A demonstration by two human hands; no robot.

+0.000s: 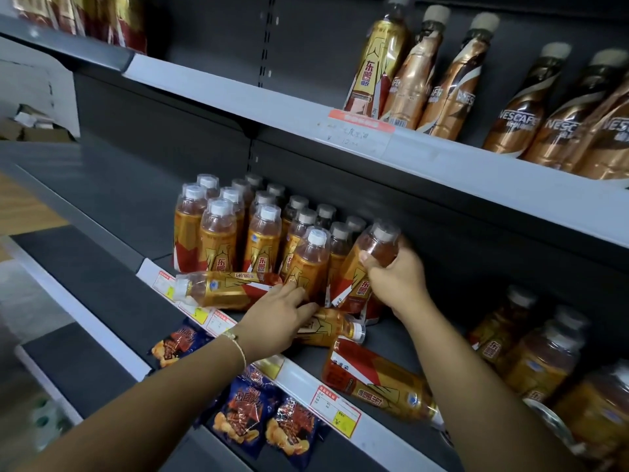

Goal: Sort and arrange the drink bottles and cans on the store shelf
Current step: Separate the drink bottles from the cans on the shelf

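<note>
Several gold-and-red energy drink bottles point(218, 240) stand in rows on the middle shelf point(112, 212). My right hand point(396, 277) grips one tilted bottle point(366, 267) near its neck at the right end of the group. My left hand point(282, 315) has its fingers curled around the base of another tilted bottle point(309, 264) and lies over a fallen bottle point(335, 327). Two more bottles lie on their sides: one at the shelf's front left point(221, 289), one at the front right point(377, 379).
Brown coffee bottles point(517, 107) and one gold bottle point(374, 63) stand on the upper shelf. More gold bottles point(537, 362) crowd the middle shelf's right end. Snack packets point(245, 413) lie on the lower shelf. Price tags point(337, 410) line the shelf edge.
</note>
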